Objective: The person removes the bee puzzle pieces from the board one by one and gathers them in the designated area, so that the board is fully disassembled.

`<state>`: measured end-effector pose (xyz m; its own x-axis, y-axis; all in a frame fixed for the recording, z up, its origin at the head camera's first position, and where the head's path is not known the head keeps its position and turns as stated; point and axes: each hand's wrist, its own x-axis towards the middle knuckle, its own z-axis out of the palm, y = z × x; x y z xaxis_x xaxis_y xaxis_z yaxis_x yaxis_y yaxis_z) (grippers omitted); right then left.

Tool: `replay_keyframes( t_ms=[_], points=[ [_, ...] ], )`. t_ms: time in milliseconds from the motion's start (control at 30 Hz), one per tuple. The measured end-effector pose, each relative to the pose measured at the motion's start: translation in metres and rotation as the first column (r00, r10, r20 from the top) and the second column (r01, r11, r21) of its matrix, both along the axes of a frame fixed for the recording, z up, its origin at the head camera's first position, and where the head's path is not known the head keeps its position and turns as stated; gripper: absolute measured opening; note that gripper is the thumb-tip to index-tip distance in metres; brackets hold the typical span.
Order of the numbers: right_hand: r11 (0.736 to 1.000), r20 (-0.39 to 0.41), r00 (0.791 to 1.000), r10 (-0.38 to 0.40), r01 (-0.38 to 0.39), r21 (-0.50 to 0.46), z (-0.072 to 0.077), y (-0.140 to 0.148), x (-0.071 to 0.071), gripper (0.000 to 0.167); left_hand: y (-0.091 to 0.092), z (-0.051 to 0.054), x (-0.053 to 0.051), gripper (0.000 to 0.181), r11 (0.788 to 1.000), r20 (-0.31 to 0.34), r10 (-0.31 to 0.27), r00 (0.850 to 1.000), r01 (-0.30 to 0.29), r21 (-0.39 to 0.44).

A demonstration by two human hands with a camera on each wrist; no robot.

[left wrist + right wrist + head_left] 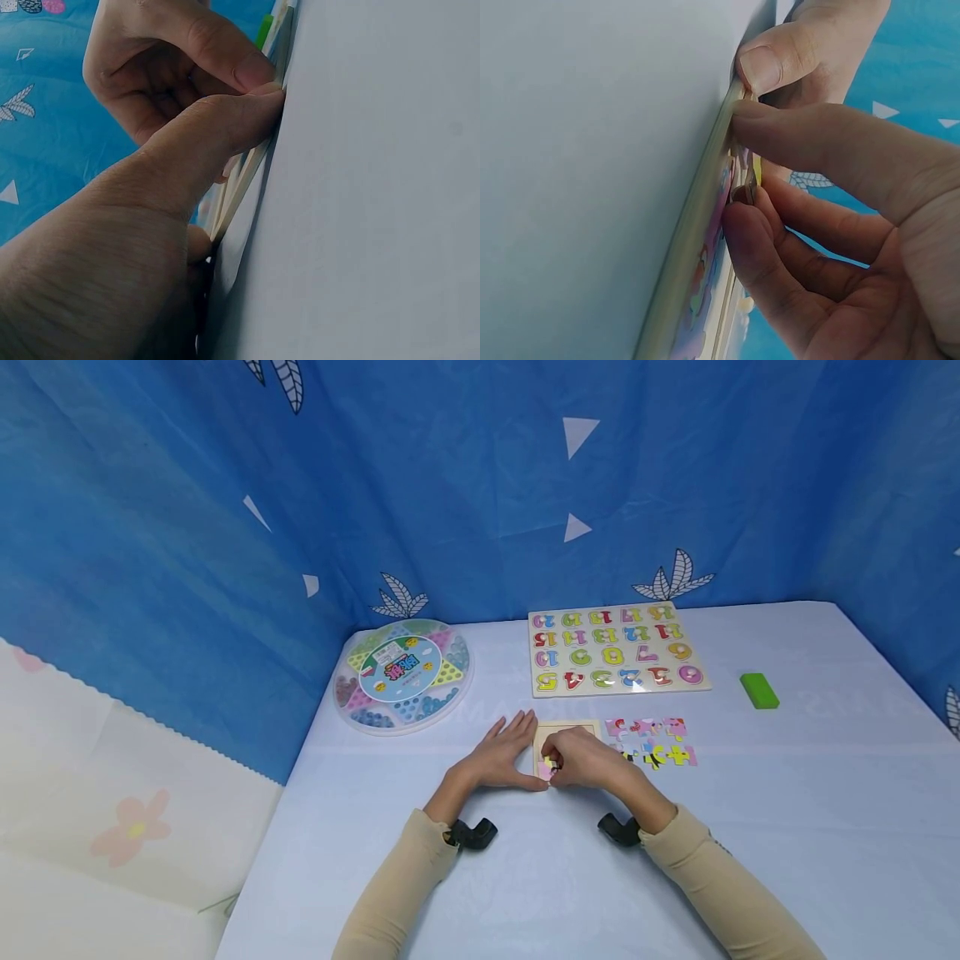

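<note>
A small wooden puzzle tray lies flat on the table, with pink and yellow puzzle pieces in its near left corner. My left hand rests along the tray's left side, fingers extended, its thumb reaching to the near edge. My right hand bends over that corner and pinches a puzzle piece at the tray; the fingers hide most of the piece. In the right wrist view, the left thumb touches the tray's edge close to the right thumb. Loose jigsaw pieces lie just right of the tray.
Behind the tray is a number puzzle board. A round Chinese checkers box with marbles stands at the back left. To the right sits a green block. Blue curtain hangs along the table's far edge.
</note>
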<state>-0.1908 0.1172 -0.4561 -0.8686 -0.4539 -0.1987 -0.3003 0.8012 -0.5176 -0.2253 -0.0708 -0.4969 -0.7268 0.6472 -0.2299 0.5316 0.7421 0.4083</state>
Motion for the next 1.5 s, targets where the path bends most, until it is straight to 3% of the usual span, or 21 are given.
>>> replay_keyframes(
  t_ms=[233,600,1067,1500],
  points=[
    [1.000,-0.034,0.999,-0.002,0.001,-0.021,0.000,0.006,0.001,0.032,0.001,-0.001,0.000,0.112,1.000,0.005,-0.011,1.000,0.011,-0.008],
    [0.996,0.007,0.996,-0.083,0.084,-0.033,0.012,0.022,-0.001,0.042,0.002,0.001,0.000,0.113,1.000,-0.013,-0.012,1.000,0.011,-0.020],
    [0.983,-0.021,0.984,-0.177,0.176,-0.045,0.008,0.060,0.013,0.043,-0.002,-0.002,0.000,0.113,1.000,-0.002,-0.006,1.000,0.006,-0.014],
    [0.988,-0.026,0.989,-0.143,0.142,-0.063,0.001,0.084,0.021,0.039,-0.001,-0.001,-0.001,0.113,1.000,-0.004,-0.009,1.000,0.009,0.000]
  ],
)
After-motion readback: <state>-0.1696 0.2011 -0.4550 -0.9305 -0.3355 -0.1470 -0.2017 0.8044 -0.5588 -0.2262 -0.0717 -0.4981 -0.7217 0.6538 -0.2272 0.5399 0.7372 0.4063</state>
